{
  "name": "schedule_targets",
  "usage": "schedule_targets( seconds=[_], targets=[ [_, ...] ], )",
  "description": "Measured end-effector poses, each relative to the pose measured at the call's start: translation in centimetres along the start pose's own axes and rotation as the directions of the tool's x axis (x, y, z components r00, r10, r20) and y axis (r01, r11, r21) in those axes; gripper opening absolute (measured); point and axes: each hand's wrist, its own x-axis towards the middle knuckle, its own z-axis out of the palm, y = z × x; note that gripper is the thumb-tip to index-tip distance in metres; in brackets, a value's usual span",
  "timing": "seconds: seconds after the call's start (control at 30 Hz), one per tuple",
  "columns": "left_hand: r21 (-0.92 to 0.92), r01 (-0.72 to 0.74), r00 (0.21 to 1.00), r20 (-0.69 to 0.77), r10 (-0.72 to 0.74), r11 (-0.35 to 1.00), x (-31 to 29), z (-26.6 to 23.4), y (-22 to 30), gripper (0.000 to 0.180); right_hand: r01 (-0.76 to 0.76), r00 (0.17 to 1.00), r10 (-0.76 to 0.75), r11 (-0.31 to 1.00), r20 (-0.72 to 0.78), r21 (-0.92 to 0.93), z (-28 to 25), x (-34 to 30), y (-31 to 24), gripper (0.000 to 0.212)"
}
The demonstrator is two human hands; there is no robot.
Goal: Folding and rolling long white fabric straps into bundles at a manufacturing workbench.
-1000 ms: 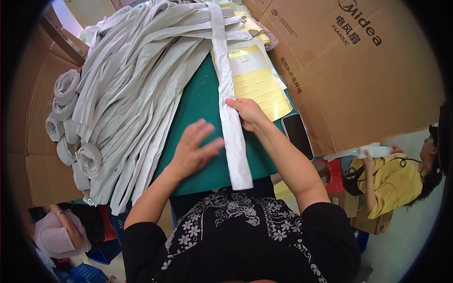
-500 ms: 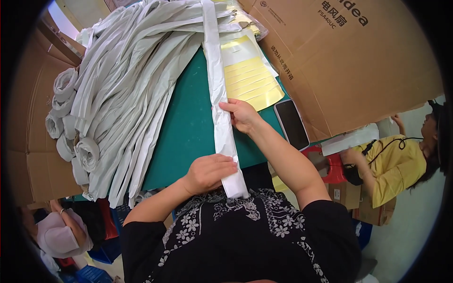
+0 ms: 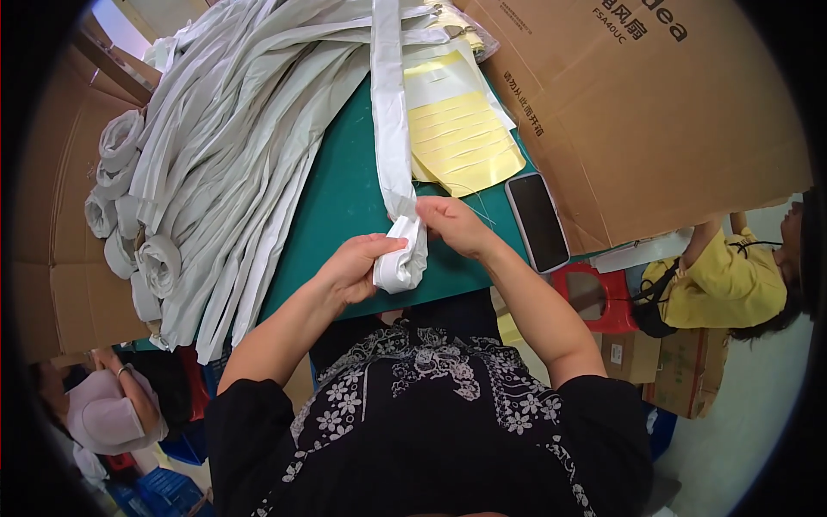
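I now see the white strip (image 3: 392,121) folded over at its near end, no longer straight, pinched by left hand (image 3: 349,265) and right hand (image 3: 454,226), so winding seems begun.

The folded white strip (image 3: 393,146) looks like thin plastic film, creased and faintly shiny. The heaped white strips (image 3: 250,164) look wrinkled and duller. The green bench (image 3: 340,202) has a smooth, matt top. The yellow sheet (image 3: 469,148) looks like slick paper, the smartphone screen (image 3: 537,222) glossy, the carton (image 3: 637,151) matt cardboard, the stool (image 3: 610,297) smooth plastic.
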Motion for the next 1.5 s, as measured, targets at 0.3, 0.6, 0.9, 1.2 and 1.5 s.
schedule_targets(
  seconds=[0.3, 0.6, 0.9, 1.2, 1.5],
  targets=[
    [-0.031, -0.011, 0.996, -0.085, 0.009, 0.999, 0.8, -0.1, 0.5, 0.027, 0.123, 0.992, -0.122, 0.933, 0.025, -0.340, 2.0, -2.2, -1.8, 0.028],
    [0.763, -0.599, 0.466, 0.084, 0.881, 0.245, 1.1, -3.7, -1.9, 0.022, -0.062, 0.899, 0.219, 0.921, -0.380, 0.384, 4.3, -1.9, 0.8, 0.025],
    [0.607, -0.438, 0.269, 0.793, 0.547, -0.663, 0.5, -2.7, -1.1, 0.029, -0.128, 0.901, 0.382, 0.685, -0.204, 0.718, 6.9, -3.1, 2.9, 0.028],
    [0.620, -0.521, 0.354, 0.782, 0.512, -0.587, -1.6, -1.2, -2.5, 0.010, 0.127, 0.988, -0.152, 0.725, -0.023, 0.677, 3.5, -2.1, 1.4, 0.053],
    [0.553, -0.282, 0.953, 0.069, 0.294, 0.784, -2.9, 0.9, -0.4, 0.023, 0.046, 0.990, -0.048, 0.999, -0.130, -0.018, 2.8, -2.0, 0.8, 0.036]
  ],
)
